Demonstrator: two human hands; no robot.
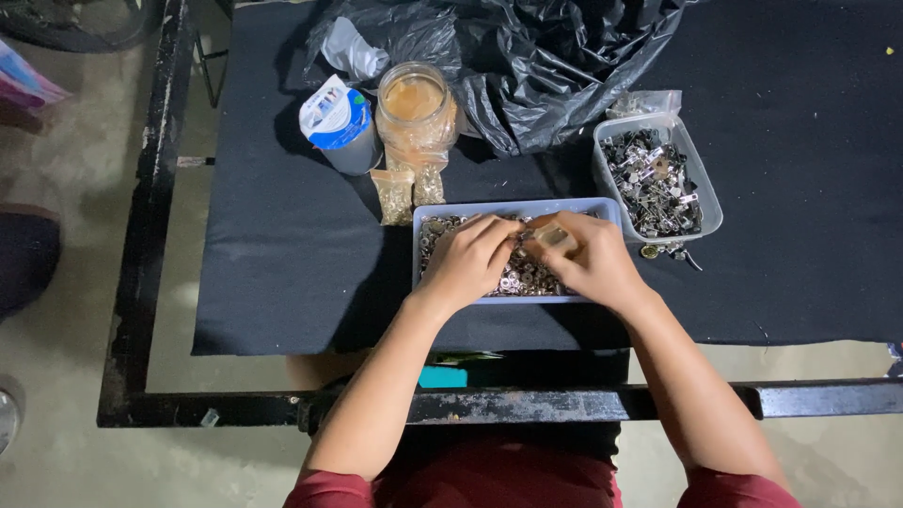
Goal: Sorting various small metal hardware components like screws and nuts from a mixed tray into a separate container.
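Fingers of both hands curl over small metal rings [515,278] in a blue tray [583,207]; grip unclear.

Both hands [527,256] over ring-filled tray [515,208]

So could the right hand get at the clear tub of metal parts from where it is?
Probably yes. The right hand is over the blue tray, and the clear tub sits open-topped just to its right on the cloth, with nothing between them.
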